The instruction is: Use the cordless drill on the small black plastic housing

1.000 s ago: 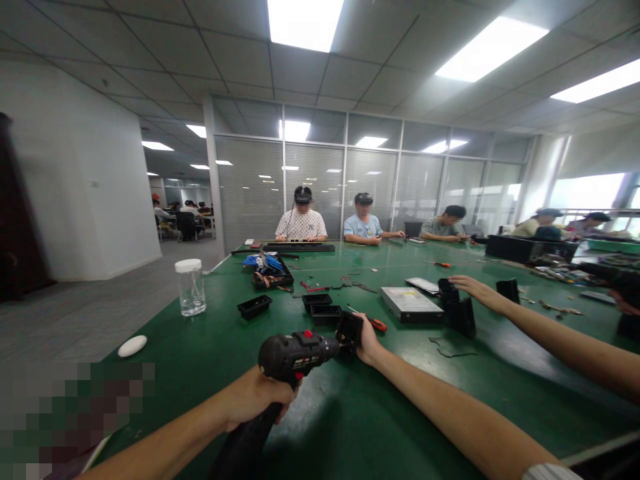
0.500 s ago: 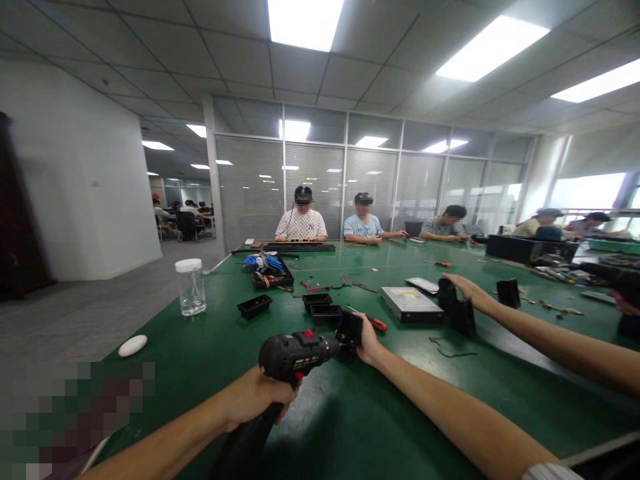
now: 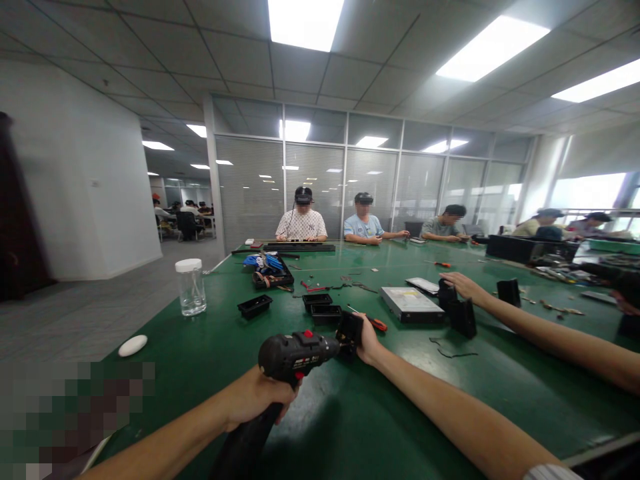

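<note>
My left hand (image 3: 267,397) is wrapped round the grip of a black cordless drill (image 3: 293,353) with red buttons. The drill lies level, its bit pointing right into a small black plastic box (image 3: 351,333). That box is held up on its side by my right hand (image 3: 369,340), whose fingers are mostly hidden behind it. Just behind my right hand lies a screwdriver (image 3: 379,325) with an orange and black handle. Two black plastic trays (image 3: 326,315) rest on the green table (image 3: 400,400) beyond the drill, and another black tray (image 3: 255,307) is left of them.
A silver disc drive (image 3: 411,303) lies right of centre. A co-worker's hand (image 3: 463,285) reaches in from the right to black parts (image 3: 463,319). At left stand a clear jar (image 3: 191,290) and a white oval object (image 3: 133,345). A bin of cables (image 3: 270,270) sits farther back.
My hands, the drill and the black box stay almost where they were. The co-worker's hand at right has shifted slightly, and the black part beside it has moved a little to the right.
</note>
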`<action>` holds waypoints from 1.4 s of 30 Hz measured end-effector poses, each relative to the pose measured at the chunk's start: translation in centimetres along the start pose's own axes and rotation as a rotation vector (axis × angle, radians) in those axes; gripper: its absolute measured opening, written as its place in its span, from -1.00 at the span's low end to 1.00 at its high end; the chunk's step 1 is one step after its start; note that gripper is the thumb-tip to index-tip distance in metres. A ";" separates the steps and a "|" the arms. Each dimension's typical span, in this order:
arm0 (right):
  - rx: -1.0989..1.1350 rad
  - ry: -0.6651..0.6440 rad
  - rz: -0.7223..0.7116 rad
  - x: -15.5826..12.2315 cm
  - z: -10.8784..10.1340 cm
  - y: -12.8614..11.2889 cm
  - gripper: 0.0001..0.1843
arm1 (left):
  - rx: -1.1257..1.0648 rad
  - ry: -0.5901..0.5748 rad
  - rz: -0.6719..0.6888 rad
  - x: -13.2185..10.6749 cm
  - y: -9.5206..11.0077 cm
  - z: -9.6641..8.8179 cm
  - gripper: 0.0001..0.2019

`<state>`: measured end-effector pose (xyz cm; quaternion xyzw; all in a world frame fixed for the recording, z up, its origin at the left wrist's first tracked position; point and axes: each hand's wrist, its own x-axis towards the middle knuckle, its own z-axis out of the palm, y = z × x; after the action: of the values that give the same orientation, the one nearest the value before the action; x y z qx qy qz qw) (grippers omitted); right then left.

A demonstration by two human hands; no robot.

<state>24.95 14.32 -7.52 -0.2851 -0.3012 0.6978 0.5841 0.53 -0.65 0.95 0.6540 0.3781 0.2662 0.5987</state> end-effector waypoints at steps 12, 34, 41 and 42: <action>0.013 -0.015 0.016 -0.3 0.2 -0.2 -0.74 | 0.009 -0.005 0.003 0.1 0.1 -0.1 -0.88; 0.010 -0.067 0.049 -0.6 0.2 -0.4 -0.68 | 0.005 0.024 -0.028 -0.1 0.4 0.2 -0.90; -0.003 -0.067 0.048 -0.6 0.3 -0.3 -0.67 | -0.001 0.015 -0.026 -0.1 0.4 0.2 -0.88; -0.002 -0.066 0.048 -0.7 0.3 -0.4 -0.67 | -0.004 0.010 -0.020 -0.1 0.4 0.2 -0.88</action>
<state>25.08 13.67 -7.02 -0.2695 -0.3143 0.7203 0.5566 0.66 -0.85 1.32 0.6478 0.3871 0.2640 0.6007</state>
